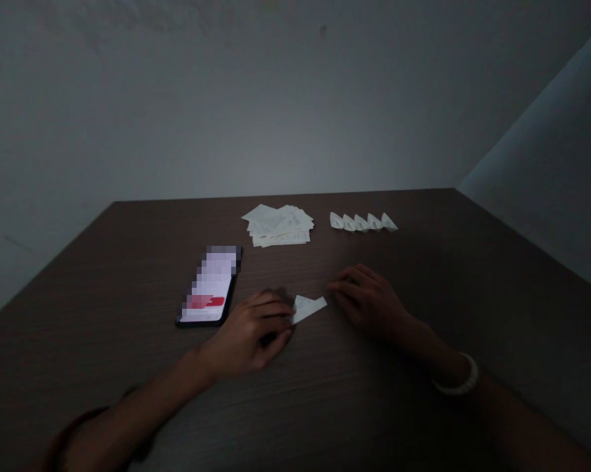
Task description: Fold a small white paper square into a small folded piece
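A small white folded paper (307, 308) with faint markings lies near the middle of the table. My left hand (256, 331) has its curled fingers closed on the paper's left end, which they partly cover. Just right of the paper, my right hand (369, 298) rests low over the table with its fingers stretched out to the left, apart from the paper. A lit phone (209, 285) lies left of my left hand, its screen partly blurred out.
A loose stack of white paper pieces (278, 226) lies toward the back of the brown table (143, 249). To its right stands a row of several small folded white papers (361, 223). A grey wall (276, 98) rises behind the table's far edge. The light is dim.
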`<control>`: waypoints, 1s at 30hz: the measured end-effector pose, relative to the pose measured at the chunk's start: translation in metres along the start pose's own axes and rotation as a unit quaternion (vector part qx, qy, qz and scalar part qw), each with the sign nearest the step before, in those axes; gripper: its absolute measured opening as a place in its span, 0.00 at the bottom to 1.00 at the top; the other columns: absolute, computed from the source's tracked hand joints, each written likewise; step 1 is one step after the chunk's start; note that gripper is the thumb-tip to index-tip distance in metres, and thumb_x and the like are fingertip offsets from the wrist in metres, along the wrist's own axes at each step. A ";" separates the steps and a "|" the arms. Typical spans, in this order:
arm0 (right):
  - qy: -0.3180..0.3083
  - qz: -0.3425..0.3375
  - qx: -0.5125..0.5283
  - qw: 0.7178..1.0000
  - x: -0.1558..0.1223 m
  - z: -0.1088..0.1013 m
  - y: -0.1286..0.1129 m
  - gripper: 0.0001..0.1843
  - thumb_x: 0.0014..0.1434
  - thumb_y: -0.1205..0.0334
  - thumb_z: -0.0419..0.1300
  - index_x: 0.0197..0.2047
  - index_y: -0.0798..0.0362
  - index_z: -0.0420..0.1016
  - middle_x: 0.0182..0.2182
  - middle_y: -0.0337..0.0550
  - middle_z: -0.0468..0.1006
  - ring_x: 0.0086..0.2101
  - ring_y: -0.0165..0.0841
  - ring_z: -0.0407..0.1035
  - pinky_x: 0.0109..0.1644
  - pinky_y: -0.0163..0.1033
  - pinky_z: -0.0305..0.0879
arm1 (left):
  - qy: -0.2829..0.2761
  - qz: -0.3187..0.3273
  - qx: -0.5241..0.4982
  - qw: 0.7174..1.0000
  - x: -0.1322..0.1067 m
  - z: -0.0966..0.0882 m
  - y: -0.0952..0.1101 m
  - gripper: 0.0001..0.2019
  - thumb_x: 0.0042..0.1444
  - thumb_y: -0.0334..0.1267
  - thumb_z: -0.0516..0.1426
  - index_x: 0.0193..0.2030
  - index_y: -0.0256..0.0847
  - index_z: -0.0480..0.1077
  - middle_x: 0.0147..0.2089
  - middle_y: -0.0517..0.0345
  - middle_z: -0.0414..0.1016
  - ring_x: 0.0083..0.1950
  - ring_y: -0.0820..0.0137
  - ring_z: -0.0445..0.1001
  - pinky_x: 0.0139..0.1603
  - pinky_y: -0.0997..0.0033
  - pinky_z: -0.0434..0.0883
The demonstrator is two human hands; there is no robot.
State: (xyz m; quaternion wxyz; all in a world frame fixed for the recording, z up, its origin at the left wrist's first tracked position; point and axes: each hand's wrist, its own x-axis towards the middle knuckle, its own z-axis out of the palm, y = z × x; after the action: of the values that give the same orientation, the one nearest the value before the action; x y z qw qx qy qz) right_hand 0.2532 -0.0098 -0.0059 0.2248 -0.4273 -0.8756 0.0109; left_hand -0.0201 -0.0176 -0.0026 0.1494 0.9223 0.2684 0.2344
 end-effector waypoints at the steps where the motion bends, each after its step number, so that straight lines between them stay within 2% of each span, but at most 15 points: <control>1: 0.001 0.001 0.020 1.000 0.001 0.001 -0.003 0.13 0.62 0.65 0.56 0.49 0.53 0.74 0.42 0.48 0.73 0.41 0.37 0.64 0.46 0.44 0.63 | 0.002 -0.003 -0.008 1.000 0.001 0.001 -0.001 0.08 0.61 0.33 0.55 0.40 0.40 0.76 0.45 0.53 0.77 0.49 0.64 0.71 0.51 0.58 0.71; 5: -0.036 -0.021 0.062 0.997 0.003 0.005 -0.015 0.14 0.58 0.56 0.61 0.47 0.51 0.74 0.43 0.46 0.73 0.43 0.37 0.65 0.48 0.45 0.63 | 0.009 -0.012 -0.031 0.999 0.005 0.004 -0.004 0.07 0.61 0.34 0.55 0.37 0.39 0.75 0.42 0.53 0.76 0.46 0.66 0.71 0.48 0.60 0.71; 8: -0.041 -0.001 0.092 0.995 0.003 0.008 -0.018 0.11 0.58 0.58 0.62 0.43 0.51 0.74 0.43 0.46 0.73 0.43 0.37 0.65 0.48 0.45 0.63 | 0.010 -0.037 -0.032 0.999 0.005 0.005 -0.004 0.05 0.60 0.33 0.55 0.38 0.38 0.73 0.41 0.52 0.74 0.45 0.65 0.71 0.47 0.60 0.71; 13: -0.036 0.023 0.111 0.993 0.003 0.010 -0.019 0.10 0.58 0.62 0.61 0.44 0.52 0.73 0.41 0.45 0.73 0.43 0.37 0.65 0.49 0.45 0.62 | 0.029 -0.093 -0.030 0.995 0.004 0.004 -0.002 0.05 0.58 0.32 0.57 0.42 0.37 0.70 0.42 0.51 0.72 0.45 0.64 0.70 0.45 0.60 0.71; 17: -0.027 0.026 0.111 0.993 0.004 0.012 -0.023 0.08 0.57 0.61 0.62 0.41 0.52 0.74 0.40 0.44 0.73 0.42 0.37 0.65 0.49 0.45 0.62 | 0.044 -0.081 -0.034 0.995 0.004 0.004 -0.004 0.06 0.59 0.31 0.55 0.42 0.38 0.70 0.42 0.52 0.72 0.44 0.66 0.71 0.44 0.62 0.72; 22: -0.013 0.031 0.126 0.991 0.007 0.013 -0.027 0.05 0.56 0.65 0.63 0.38 0.52 0.73 0.38 0.43 0.73 0.40 0.35 0.65 0.46 0.42 0.63 | 0.060 -0.083 -0.021 0.995 0.004 0.006 -0.005 0.09 0.58 0.31 0.56 0.46 0.38 0.69 0.46 0.51 0.73 0.47 0.64 0.71 0.48 0.59 0.71; 30: 0.016 -0.012 0.124 0.992 0.003 0.014 -0.020 0.03 0.58 0.68 0.60 0.35 0.52 0.73 0.34 0.42 0.74 0.38 0.34 0.64 0.44 0.40 0.63 | 0.065 -0.054 0.006 0.996 0.000 0.006 -0.007 0.08 0.60 0.31 0.54 0.46 0.39 0.69 0.44 0.52 0.73 0.46 0.64 0.71 0.47 0.59 0.69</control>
State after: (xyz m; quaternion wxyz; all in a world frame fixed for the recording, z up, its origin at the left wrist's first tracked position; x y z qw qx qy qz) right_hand 0.2305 -0.0179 -0.0132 0.2904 -0.3858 -0.8688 0.1100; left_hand -0.0194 -0.0132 -0.0106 0.1386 0.8901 0.3285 0.2838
